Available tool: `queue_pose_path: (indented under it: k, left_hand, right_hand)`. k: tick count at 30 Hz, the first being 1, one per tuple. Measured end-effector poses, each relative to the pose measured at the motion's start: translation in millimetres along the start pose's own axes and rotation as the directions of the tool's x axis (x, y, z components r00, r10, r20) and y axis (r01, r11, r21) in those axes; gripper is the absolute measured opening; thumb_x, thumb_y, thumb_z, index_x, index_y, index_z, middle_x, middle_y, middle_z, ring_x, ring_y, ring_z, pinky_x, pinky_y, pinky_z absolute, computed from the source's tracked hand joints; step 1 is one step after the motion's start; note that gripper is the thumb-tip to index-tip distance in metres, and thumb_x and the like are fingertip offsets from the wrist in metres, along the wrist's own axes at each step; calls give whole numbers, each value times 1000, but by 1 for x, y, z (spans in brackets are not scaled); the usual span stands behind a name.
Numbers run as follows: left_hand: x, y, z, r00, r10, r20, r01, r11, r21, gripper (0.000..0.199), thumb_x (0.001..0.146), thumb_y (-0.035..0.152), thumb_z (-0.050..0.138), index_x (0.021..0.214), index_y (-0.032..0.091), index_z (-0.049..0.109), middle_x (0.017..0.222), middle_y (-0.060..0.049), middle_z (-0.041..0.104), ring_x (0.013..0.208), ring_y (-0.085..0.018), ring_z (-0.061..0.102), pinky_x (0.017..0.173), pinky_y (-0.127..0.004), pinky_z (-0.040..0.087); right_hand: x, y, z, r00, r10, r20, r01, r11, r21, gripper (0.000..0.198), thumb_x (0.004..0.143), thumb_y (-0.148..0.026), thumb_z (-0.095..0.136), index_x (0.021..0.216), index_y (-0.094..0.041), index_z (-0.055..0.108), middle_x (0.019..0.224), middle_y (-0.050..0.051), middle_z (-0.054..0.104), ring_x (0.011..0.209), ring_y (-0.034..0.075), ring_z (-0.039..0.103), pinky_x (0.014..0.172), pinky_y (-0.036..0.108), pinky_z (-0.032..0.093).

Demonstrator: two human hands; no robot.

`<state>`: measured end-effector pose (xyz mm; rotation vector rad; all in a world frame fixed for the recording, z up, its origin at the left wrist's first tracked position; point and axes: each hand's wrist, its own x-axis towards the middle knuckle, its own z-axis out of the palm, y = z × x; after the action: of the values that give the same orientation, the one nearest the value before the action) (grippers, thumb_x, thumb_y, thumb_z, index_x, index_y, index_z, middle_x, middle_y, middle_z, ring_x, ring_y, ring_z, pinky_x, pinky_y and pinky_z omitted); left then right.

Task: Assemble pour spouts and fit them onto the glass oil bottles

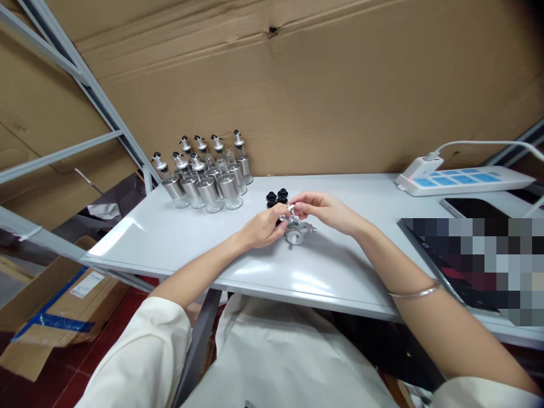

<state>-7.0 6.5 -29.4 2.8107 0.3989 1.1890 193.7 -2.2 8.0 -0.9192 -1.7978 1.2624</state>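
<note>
My left hand (pixel 268 226) is closed with thumb and fingers around a small silver pourer spout (pixel 290 210). My right hand (pixel 323 208) pinches at the same spout from the other side, its fingertips partly hidden. Just below both hands, several silver metal pourer parts (pixel 295 235) lie on the white table. Close behind my left hand sits a small group of black ribbed stoppers (pixel 283 194), partly covered by the fingers.
Several glass bottles with steel sleeves (pixel 209 194), many topped with pourers, stand at the back left of the table (pixel 140 238). On the right are a power strip (pixel 459 180), a phone (pixel 474 208) and a dark, pixelated device (pixel 429 255). Cardboard (pixel 340 102) lines the back.
</note>
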Motion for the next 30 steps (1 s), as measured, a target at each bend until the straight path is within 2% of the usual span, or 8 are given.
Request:
queue_pose_path:
  k: [4, 8, 13, 22, 26, 30]
  left_hand:
    - [0, 1, 1, 999, -7, 37, 6, 1000, 25, 18, 88, 16, 38, 106, 19, 37, 99, -8, 58, 84, -15, 59, 73, -29, 50]
    - [0, 3, -1, 996, -36, 85, 29, 996, 82, 15, 91, 21, 37, 104, 19, 44, 105, -11, 56, 91, -17, 59, 79, -31, 50]
    - [1, 5, -2, 989, -38, 144, 23, 994, 104, 17, 95, 26, 36, 104, 18, 47, 102, -10, 57, 92, -17, 58, 79, -31, 51]
    - [2, 6, 2, 991, -54, 123, 40, 993, 109, 22, 95, 28, 37, 107, 15, 51, 102, -12, 58, 94, -18, 59, 82, -33, 51]
    - [2, 5, 2, 993, -20, 119, -1, 985, 170, 28, 96, 29, 37, 113, 15, 53, 97, -11, 58, 91, -18, 58, 80, -32, 51]
    - [2, 3, 2, 995, 17, 95, -37, 977, 211, 28, 96, 27, 37, 112, 15, 56, 93, -10, 57, 86, -16, 56, 76, -29, 50]
  right_hand:
    - [0, 0, -1, 1000, 19, 6, -20, 999, 33, 37, 71, -53, 66, 77, -17, 61, 72, 1, 60, 64, 11, 49, 65, 28, 41]
    - [-1, -3, 1, 1000, 27, -15, -26, 999, 32, 40, 71, -56, 64, 77, -17, 58, 69, 0, 57, 63, 11, 48, 64, 27, 40]
    - [0, -1, 3, 1000, 2, -18, -2, 1000, 0, 42, 72, -60, 62, 71, -19, 53, 64, -1, 55, 62, 12, 49, 63, 27, 41]
    - [6, 4, 7, 995, -49, -85, 39, 993, -112, 46, 73, -64, 57, 64, -21, 46, 55, -4, 50, 54, 10, 46, 57, 25, 38]
    - [7, 6, 9, 990, -66, -127, 47, 988, -147, 46, 74, -65, 54, 64, -21, 45, 54, -3, 50, 53, 11, 45, 56, 26, 37]
    - [6, 6, 8, 984, -75, -160, 33, 968, -249, 41, 78, -60, 51, 65, -21, 45, 54, -3, 51, 53, 11, 44, 56, 26, 35]
